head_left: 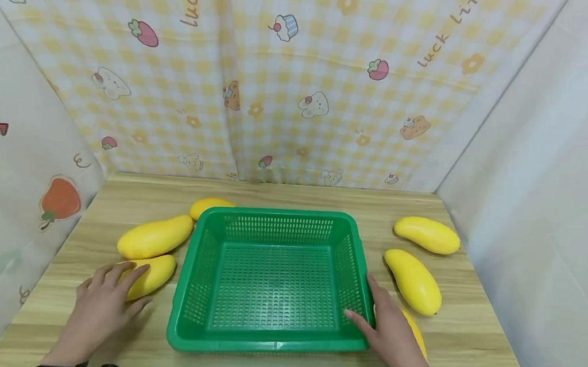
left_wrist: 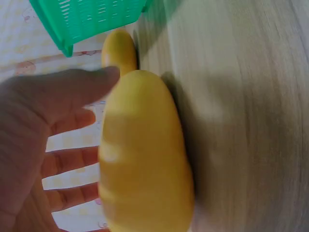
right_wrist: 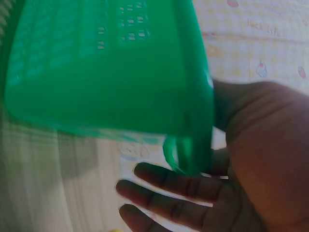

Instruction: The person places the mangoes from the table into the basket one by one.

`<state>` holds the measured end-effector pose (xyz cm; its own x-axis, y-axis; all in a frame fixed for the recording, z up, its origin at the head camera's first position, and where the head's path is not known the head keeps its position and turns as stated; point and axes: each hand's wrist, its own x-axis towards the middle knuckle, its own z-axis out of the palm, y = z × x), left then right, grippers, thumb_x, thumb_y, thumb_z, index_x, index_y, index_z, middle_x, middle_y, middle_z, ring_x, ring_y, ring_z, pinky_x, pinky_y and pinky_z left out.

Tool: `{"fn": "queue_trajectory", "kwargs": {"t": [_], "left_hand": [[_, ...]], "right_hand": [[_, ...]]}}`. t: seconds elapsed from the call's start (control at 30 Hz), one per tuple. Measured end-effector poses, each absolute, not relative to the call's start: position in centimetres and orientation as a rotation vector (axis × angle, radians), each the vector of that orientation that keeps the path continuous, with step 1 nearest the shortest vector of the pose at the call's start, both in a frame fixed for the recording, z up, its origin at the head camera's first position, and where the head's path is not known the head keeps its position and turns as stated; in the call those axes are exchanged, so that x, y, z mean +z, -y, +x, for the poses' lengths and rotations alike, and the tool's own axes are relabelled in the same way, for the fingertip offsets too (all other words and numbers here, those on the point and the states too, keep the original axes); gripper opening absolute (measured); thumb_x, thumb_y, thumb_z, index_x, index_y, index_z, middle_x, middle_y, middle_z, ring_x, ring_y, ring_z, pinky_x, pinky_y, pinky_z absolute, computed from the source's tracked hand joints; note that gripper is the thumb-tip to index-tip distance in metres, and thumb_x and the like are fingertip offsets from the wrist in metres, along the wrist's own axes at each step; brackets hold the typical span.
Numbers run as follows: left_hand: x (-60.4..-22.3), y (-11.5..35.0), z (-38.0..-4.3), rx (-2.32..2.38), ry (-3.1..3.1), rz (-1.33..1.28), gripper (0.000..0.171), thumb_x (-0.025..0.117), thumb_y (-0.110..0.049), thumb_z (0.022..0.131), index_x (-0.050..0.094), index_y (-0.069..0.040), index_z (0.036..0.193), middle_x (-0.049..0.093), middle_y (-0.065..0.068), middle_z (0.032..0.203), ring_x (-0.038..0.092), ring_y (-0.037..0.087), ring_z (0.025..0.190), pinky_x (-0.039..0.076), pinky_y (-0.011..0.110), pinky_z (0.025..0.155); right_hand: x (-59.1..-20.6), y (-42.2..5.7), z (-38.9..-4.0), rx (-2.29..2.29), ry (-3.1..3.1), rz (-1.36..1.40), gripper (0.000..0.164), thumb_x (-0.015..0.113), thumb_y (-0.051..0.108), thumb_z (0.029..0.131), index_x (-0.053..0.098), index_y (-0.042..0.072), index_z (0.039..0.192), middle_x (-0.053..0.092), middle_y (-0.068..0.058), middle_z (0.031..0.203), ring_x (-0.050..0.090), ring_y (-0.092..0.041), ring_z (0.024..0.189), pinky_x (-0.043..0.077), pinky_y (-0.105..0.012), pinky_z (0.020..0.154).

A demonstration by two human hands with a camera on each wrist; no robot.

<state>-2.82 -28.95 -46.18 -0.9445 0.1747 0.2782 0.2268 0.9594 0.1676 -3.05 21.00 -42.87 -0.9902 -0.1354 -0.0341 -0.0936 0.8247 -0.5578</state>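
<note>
A green plastic basket (head_left: pixel 224 346) with perforated walls stands on the wooden table, with nothing inside. At its right side my right hand (head_left: pixel 391 335) holds the rim, thumb over the inner side and fingers outside; the right wrist view shows these fingers (right_wrist: pixel 169 203) below the rim. On the left, my left hand (head_left: pixel 102 309) lies over the nearest yellow mango (head_left: pixel 157 276), fingers across its top and thumb by its near end. In the left wrist view the fingers are spread and fairly straight beside this mango (left_wrist: pixel 145 154), partly hidden behind it.
Another mango (head_left: pixel 155 237) lies just behind the left hand's one, and a further one (head_left: pixel 209 205) is partly behind the basket. Right of the basket are two mangoes (head_left: pixel 427 234) and a third (head_left: pixel 415 334) partly covered by my right hand. Cloth walls (head_left: pixel 287 137) enclose the table.
</note>
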Motion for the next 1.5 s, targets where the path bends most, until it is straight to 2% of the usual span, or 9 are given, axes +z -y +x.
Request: {"fn": "queue_trajectory", "kwargs": {"t": [0.2, 0.33, 0.47, 0.63, 0.87, 1.03, 1.27, 1.5], "left_hand": [[-46.5, 29.6, -3.7, -0.179, 2.853, -0.317, 0.068, 0.087, -0.024, 0.063, 0.057, -0.005, 0.121, 0.05, 0.023, 0.12, 0.042, 0.048, 0.107, 0.035, 0.072, 0.074], [-46.6, 30.2, -3.8, -0.173, 2.892, -0.287, 0.068, 0.086, -0.024, 0.065, 0.057, -0.006, 0.124, 0.05, 0.024, 0.121, 0.043, 0.049, 0.106, 0.036, 0.072, 0.072], [-46.5, 30.6, -3.7, -0.234, 2.94, -0.26, 0.065, 0.085, -0.025, 0.068, 0.056, -0.008, 0.124, 0.049, 0.025, 0.121, 0.042, 0.05, 0.107, 0.036, 0.072, 0.071], [-46.1, 30.6, -4.0, -0.23, 2.981, -0.258, 0.064, 0.084, -0.03, 0.069, 0.056, -0.009, 0.122, 0.051, 0.024, 0.121, 0.045, 0.049, 0.107, 0.037, 0.071, 0.073], [-46.2, 29.9, -4.7, -0.288, 3.075, -0.198, 0.072, 0.083, -0.032, 0.071, 0.052, 0.001, 0.127, 0.047, 0.029, 0.123, 0.045, 0.051, 0.107, 0.036, 0.07, 0.078], [-46.5, 30.0, -4.4, -0.338, 3.103, -0.172, 0.072, 0.082, -0.029, 0.07, 0.05, 0.002, 0.126, 0.045, 0.03, 0.121, 0.046, 0.053, 0.102, 0.036, 0.07, 0.076], [-46.0, 29.9, -3.9, -0.236, 3.031, -0.228, 0.073, 0.083, -0.031, 0.064, 0.053, 0.002, 0.123, 0.051, 0.029, 0.114, 0.048, 0.051, 0.098, 0.038, 0.069, 0.073], [-43.4, 29.6, -3.7, -0.141, 2.877, -0.294, 0.076, 0.084, -0.031, 0.06, 0.053, 0.001, 0.121, 0.053, 0.027, 0.111, 0.051, 0.05, 0.096, 0.04, 0.067, 0.07]], "right_hand": [[-43.2, -20.5, -3.1, -0.835, -2.943, -0.074, 0.08, 0.065, 0.032, 0.092, 0.021, -0.005, 0.148, 0.046, -0.029, 0.136, 0.052, -0.039, 0.117, 0.046, -0.053, 0.09], [-43.6, -20.2, -3.2, -0.846, -2.923, -0.028, 0.073, 0.061, 0.025, 0.095, 0.021, -0.007, 0.147, 0.056, -0.028, 0.123, 0.062, -0.03, 0.098, 0.052, -0.047, 0.078], [-43.7, -20.0, -3.2, -0.884, -2.895, -0.026, 0.069, 0.059, 0.021, 0.096, 0.022, -0.008, 0.147, 0.061, -0.026, 0.113, 0.062, -0.022, 0.084, 0.053, -0.042, 0.07], [-43.6, -20.0, -3.1, -0.939, -2.864, -0.023, 0.068, 0.057, 0.02, 0.097, 0.02, -0.006, 0.148, 0.062, -0.025, 0.109, 0.06, -0.019, 0.08, 0.052, -0.039, 0.066], [-43.2, -20.3, -3.2, -1.017, -2.829, -0.02, 0.068, 0.055, 0.019, 0.098, 0.017, -0.002, 0.15, 0.062, -0.026, 0.109, 0.061, -0.02, 0.08, 0.051, -0.038, 0.065], [-43.4, -20.2, -3.1, -1.024, -2.816, -0.037, 0.068, 0.056, 0.018, 0.098, 0.017, -0.003, 0.15, 0.062, -0.026, 0.109, 0.06, -0.018, 0.077, 0.051, -0.038, 0.066], [-43.6, -20.2, -3.2, -1.021, -2.811, -0.013, 0.068, 0.055, 0.019, 0.098, 0.017, -0.001, 0.15, 0.064, -0.021, 0.101, 0.055, -0.013, 0.068, 0.048, -0.032, 0.059], [-43.5, -20.1, -3.2, -1.017, -2.825, -0.003, 0.067, 0.056, 0.019, 0.098, 0.018, 0.002, 0.151, 0.064, -0.021, 0.101, 0.055, -0.015, 0.069, 0.048, -0.033, 0.061]]}}
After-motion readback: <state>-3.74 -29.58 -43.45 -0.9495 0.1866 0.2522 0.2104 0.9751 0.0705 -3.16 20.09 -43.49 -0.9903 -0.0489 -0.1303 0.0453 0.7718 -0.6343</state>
